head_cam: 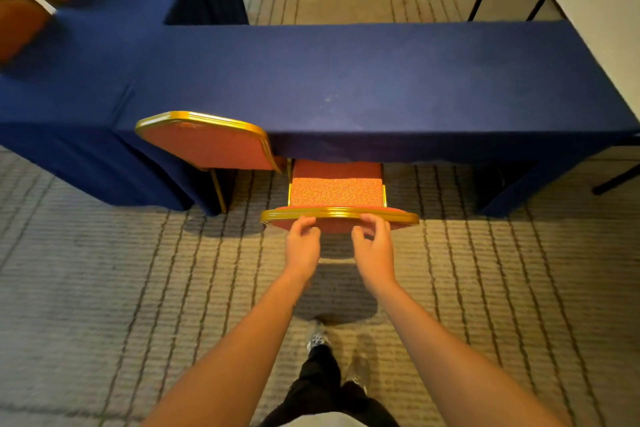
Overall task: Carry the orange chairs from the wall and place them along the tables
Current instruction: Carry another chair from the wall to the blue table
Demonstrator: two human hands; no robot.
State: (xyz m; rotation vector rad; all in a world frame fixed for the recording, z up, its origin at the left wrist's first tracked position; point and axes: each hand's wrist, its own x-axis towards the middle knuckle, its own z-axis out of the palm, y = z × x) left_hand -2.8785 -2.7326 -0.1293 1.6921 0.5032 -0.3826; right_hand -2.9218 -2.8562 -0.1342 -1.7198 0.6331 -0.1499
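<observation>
Orange chair [337, 191] is sitting nearly placed, my left hand [303, 243] and right hand [374, 246] gripping its backrest; another chair [207, 146] is standing leftward.

Left hand [303, 246] and right hand [374, 250]: bare. The forearms [242, 340] are also bare as far as the lower edge of view. Trousers [322, 388]: black, plain fabric, loose in cut. A strip of pale, whitish garment [325, 422] shows at the bottom edge above the trousers; its type cannot be determined. Left shoe [317, 340]: a trainer with black-and-white patterning. Right shoe [358, 369]: greyish-tan and blurred, detail not legible.
</observation>
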